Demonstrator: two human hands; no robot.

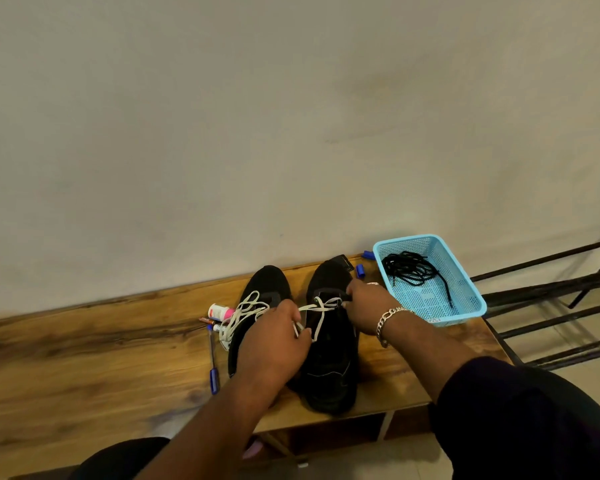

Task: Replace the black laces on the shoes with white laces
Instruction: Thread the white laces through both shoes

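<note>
1. White lace (321, 308) is threaded across the upper eyelets of the right-hand black shoe (329, 358), and both of its ends are held.
2. The left hand (274, 344) is curled over the gap between the two shoes, and one end of the lace is pinched between its fingertips near the shoe's tongue.
3. The right hand (366, 306) is bent down at the far side of the same shoe; its fingers are closed at the lace by the eyelets, though the exact grip is hidden by the back of the hand.
4. A silver chain bracelet (387, 322) is worn on the right wrist, and a dark sleeve (520, 417) covers the right upper arm.
5. The left-hand black shoe (262, 289) stands just beside the first, toe toward the wall, and a second white lace (239, 315) lies in loose loops over its top and outer side.
6. Both shoes rest on a wooden bench (84, 358) set against a pale wall (291, 116).
7. Left of the shoes, a small white and pink bottle (219, 312) and a blue pen (212, 362) are seen on the bench.
8. To the right, a light blue plastic basket (465, 282) stands at the bench's end, and the black laces (413, 268) lie tangled inside it.
9. Blue caps (360, 270) lie near the basket's far corner.
10. A dark metal rack (551, 292) is visible beyond the bench on the right.
</note>
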